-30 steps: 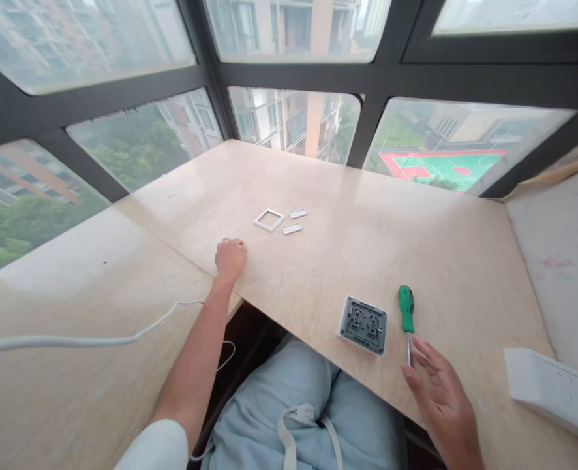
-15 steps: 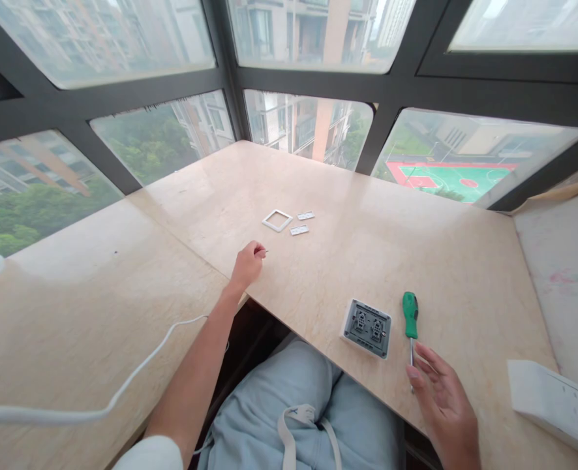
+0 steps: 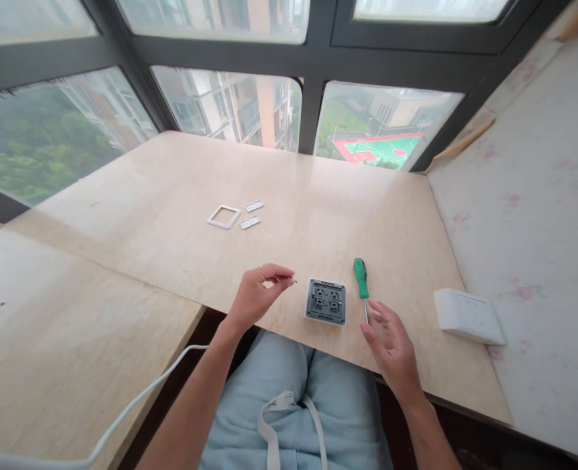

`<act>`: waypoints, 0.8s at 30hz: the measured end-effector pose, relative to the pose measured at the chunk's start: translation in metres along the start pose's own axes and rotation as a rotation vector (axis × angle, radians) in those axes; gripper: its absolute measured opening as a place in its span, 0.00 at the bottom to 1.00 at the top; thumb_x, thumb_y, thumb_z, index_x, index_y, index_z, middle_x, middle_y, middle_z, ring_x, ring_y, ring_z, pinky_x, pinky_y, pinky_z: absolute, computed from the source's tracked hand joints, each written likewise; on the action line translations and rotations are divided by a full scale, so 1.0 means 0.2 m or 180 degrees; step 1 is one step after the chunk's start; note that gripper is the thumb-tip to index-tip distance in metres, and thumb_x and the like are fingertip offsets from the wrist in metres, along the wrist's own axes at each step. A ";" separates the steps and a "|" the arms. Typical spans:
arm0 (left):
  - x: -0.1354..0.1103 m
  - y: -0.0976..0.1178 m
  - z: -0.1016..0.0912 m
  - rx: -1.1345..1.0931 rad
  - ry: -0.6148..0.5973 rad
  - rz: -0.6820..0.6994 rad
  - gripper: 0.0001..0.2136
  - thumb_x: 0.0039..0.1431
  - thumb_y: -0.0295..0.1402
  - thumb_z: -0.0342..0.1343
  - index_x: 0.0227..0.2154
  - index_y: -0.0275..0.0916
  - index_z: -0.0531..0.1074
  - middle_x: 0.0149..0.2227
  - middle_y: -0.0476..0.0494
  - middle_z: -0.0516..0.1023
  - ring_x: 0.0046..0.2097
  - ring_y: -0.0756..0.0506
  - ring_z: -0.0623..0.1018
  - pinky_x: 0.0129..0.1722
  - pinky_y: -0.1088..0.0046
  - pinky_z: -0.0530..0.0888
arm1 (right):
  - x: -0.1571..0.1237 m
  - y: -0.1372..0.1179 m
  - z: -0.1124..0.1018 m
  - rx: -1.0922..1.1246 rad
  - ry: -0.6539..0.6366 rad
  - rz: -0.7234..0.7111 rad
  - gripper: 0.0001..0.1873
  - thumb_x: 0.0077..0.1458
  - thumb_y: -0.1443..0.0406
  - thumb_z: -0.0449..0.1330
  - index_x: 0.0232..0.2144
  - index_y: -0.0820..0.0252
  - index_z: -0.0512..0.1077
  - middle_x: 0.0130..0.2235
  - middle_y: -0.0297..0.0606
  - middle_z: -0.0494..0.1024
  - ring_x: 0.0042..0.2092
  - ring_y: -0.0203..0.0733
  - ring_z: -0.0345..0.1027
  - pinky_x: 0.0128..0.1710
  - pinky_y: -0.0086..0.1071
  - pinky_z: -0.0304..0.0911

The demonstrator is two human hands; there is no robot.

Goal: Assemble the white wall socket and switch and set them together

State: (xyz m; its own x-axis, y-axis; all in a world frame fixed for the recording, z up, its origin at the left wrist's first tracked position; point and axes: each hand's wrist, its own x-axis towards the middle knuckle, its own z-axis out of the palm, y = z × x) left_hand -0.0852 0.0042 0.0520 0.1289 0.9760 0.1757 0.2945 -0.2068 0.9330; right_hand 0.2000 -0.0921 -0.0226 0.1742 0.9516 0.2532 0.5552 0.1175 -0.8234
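Observation:
My left hand (image 3: 264, 294) is closed in a pinch just left of the switch, holding a tiny thin screw (image 3: 295, 281) between thumb and forefinger. On the tabletop lies a white double wall switch (image 3: 325, 301), its dark grey inner face with two mechanisms turned up. To its right, my right hand (image 3: 391, 343) has thumb and forefinger around the metal shaft of a screwdriver (image 3: 361, 279). The green handle points away from me; the tip is hidden by the thumb.
A white square frame (image 3: 209, 222) and two small white rocker covers (image 3: 250, 222) lie farther back on the table (image 3: 289, 241). A white socket box (image 3: 468, 316) stands by the wall at right. A white cable (image 3: 147, 390) crosses the left side.
My left hand has come right, closer to the switch, with the screw. My right hand stays at the screwdriver shaft. The view has turned to the right.

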 end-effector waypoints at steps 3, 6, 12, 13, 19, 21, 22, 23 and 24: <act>-0.01 0.02 0.07 0.0042 -0.0231 -0.0029 0.07 0.57 0.36 0.64 0.36 0.41 0.80 0.35 0.46 0.85 0.36 0.45 0.83 0.41 0.66 0.81 | 0.04 -0.06 0.01 -0.0214 -0.0037 -0.0452 0.26 0.62 0.59 0.61 0.61 0.54 0.65 0.59 0.48 0.72 0.61 0.52 0.66 0.62 0.56 0.63; -0.01 0.02 0.12 0.0117 -0.0315 0.0049 0.05 0.59 0.35 0.63 0.36 0.41 0.80 0.36 0.46 0.85 0.37 0.45 0.83 0.41 0.67 0.81 | 0.10 -0.12 0.01 -0.0271 -0.0303 -0.0800 0.31 0.62 0.60 0.62 0.64 0.52 0.60 0.62 0.49 0.68 0.64 0.53 0.62 0.63 0.56 0.62; -0.03 0.00 0.17 0.0386 -0.0408 0.0370 0.06 0.63 0.32 0.58 0.39 0.41 0.79 0.38 0.45 0.85 0.38 0.46 0.83 0.43 0.68 0.81 | 0.24 -0.16 0.06 -0.0313 -0.1106 -0.1166 0.36 0.60 0.55 0.63 0.66 0.47 0.56 0.67 0.49 0.61 0.69 0.56 0.54 0.65 0.59 0.57; -0.03 0.00 0.17 0.0451 -0.0430 0.0425 0.06 0.64 0.32 0.57 0.39 0.41 0.79 0.38 0.45 0.84 0.39 0.46 0.82 0.43 0.68 0.80 | 0.25 -0.15 0.06 -0.0317 -0.1182 -0.1197 0.37 0.60 0.54 0.63 0.67 0.47 0.56 0.67 0.49 0.60 0.69 0.56 0.53 0.66 0.59 0.57; -0.05 0.00 0.18 0.0641 -0.0444 0.0655 0.06 0.65 0.29 0.56 0.39 0.41 0.78 0.38 0.45 0.84 0.39 0.46 0.82 0.41 0.69 0.79 | 0.25 -0.13 0.10 -0.0300 -0.1301 -0.1241 0.38 0.59 0.53 0.63 0.67 0.49 0.56 0.68 0.51 0.59 0.70 0.56 0.52 0.66 0.58 0.55; -0.05 0.00 0.19 0.0636 -0.0463 0.0673 0.06 0.65 0.29 0.56 0.39 0.41 0.78 0.37 0.45 0.83 0.39 0.46 0.82 0.41 0.69 0.79 | 0.25 -0.13 0.10 -0.0297 -0.1270 -0.1244 0.34 0.60 0.54 0.63 0.66 0.50 0.59 0.67 0.51 0.61 0.69 0.56 0.53 0.66 0.58 0.56; -0.04 -0.01 0.19 0.0629 -0.0470 0.0674 0.06 0.65 0.29 0.56 0.39 0.41 0.78 0.37 0.45 0.83 0.38 0.46 0.81 0.41 0.70 0.79 | 0.24 -0.13 0.10 -0.0292 -0.1244 -0.1260 0.33 0.61 0.55 0.63 0.65 0.50 0.61 0.67 0.51 0.61 0.69 0.56 0.54 0.66 0.58 0.57; -0.04 -0.01 0.19 0.0621 -0.0468 0.0681 0.06 0.64 0.29 0.56 0.39 0.41 0.78 0.37 0.45 0.83 0.38 0.47 0.81 0.41 0.70 0.79 | 0.24 -0.13 0.10 -0.0286 -0.1218 -0.1280 0.31 0.61 0.55 0.63 0.64 0.51 0.62 0.67 0.51 0.62 0.68 0.56 0.54 0.65 0.58 0.57; -0.04 -0.01 0.19 0.0614 -0.0456 0.0693 0.06 0.64 0.28 0.57 0.39 0.40 0.78 0.37 0.45 0.83 0.38 0.47 0.81 0.41 0.71 0.78 | 0.24 -0.13 0.11 -0.0282 -0.1196 -0.1296 0.31 0.61 0.56 0.63 0.64 0.51 0.63 0.66 0.50 0.62 0.68 0.56 0.55 0.65 0.58 0.57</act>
State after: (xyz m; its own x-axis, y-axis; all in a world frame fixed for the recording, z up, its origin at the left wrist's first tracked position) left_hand -0.0511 -0.0062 0.0365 0.3366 0.8906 0.3059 0.4177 -0.4324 0.7991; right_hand 0.1773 -0.0432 -0.0001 -0.3613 0.8721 0.3300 0.5860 0.4876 -0.6472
